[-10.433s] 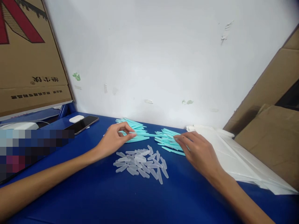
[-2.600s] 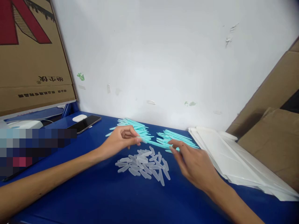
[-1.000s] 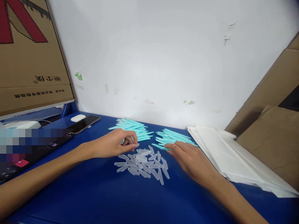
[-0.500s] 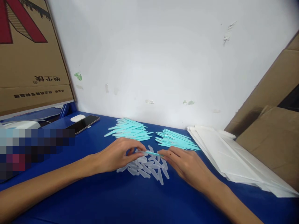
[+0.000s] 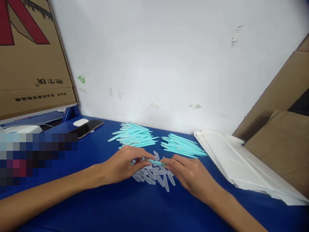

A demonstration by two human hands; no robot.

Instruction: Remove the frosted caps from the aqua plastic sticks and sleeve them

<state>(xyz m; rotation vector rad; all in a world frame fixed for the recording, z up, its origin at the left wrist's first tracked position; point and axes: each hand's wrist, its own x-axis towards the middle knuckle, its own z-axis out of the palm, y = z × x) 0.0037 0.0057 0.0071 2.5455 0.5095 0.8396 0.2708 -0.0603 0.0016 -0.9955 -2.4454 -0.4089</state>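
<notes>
One thin turquoise stick (image 5: pixel 156 162) spans the gap between my two hands, over a pile of frosted translucent caps (image 5: pixel 159 177). My left hand (image 5: pixel 127 164) pinches its left end between thumb and fingers; whether a cap sits there is too small to tell. On the right end, my right hand (image 5: pixel 190 170) has its fingers closed. Behind my left hand lies a heap of turquoise sticks with pale ends (image 5: pixel 135 133). A second heap of turquoise sticks (image 5: pixel 182 145) is fanned out behind my right hand.
A blue table (image 5: pixel 116 206) carries everything. White flat sheets or bags (image 5: pixel 229 158) lie at the right, beside brown cardboard (image 5: pixel 280 141). At the left are a phone (image 5: pixel 89 128), a white case (image 5: pixel 80 122) and a large carton (image 5: pixel 31 64). A white wall (image 5: pixel 154 58) stands behind.
Both hands have shifted slightly and drawn a little closer together. The stick between them sits slightly lower, and my left hand now covers more of the caps' left side.
</notes>
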